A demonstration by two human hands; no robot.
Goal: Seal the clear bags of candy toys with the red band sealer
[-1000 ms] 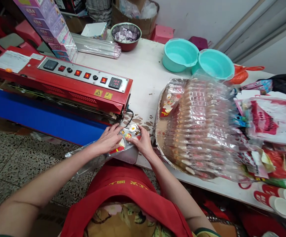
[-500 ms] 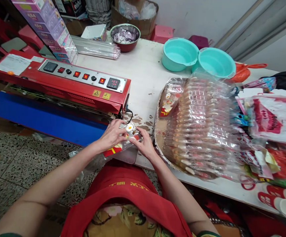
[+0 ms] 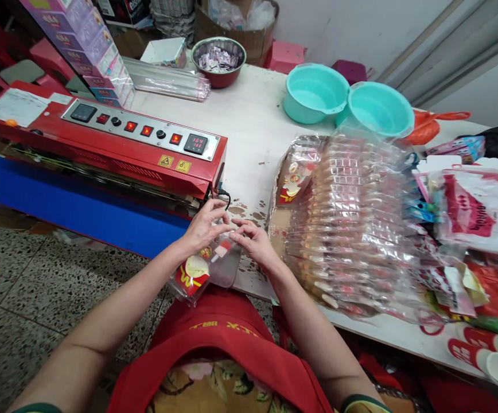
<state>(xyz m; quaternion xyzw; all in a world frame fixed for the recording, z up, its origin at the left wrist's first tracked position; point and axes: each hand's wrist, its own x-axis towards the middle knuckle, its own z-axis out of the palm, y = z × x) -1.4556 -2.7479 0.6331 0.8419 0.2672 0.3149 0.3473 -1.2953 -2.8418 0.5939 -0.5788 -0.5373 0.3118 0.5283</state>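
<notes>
A clear plastic packet (image 3: 194,274) with small food-shaped pieces and a red and yellow printed part lies at the table's front edge, tilted toward my lap. My left hand (image 3: 208,229) has its fingers closed on the packet's upper left side. From the right, my right hand (image 3: 251,241) pinches its upper right end between thumb and fingertips. The packet's top edge is partly hidden by my fingers. Just beyond my left hand is the end of the red sealing machine (image 3: 163,172) with its blue belt (image 3: 81,206).
Right of my hands stands a carton (image 3: 280,223) filled with a row of similar clear packets (image 3: 347,223). Two turquoise basins (image 3: 315,94) and a metal bowl (image 3: 218,57) of small sachets sit farther back. Paper cups (image 3: 496,367) lie at the right front edge.
The packet has slid down toward my lap, showing more of its red and yellow part. My hands have shifted to its upper end, and the egg-shaped piece is now covered by fingers.
</notes>
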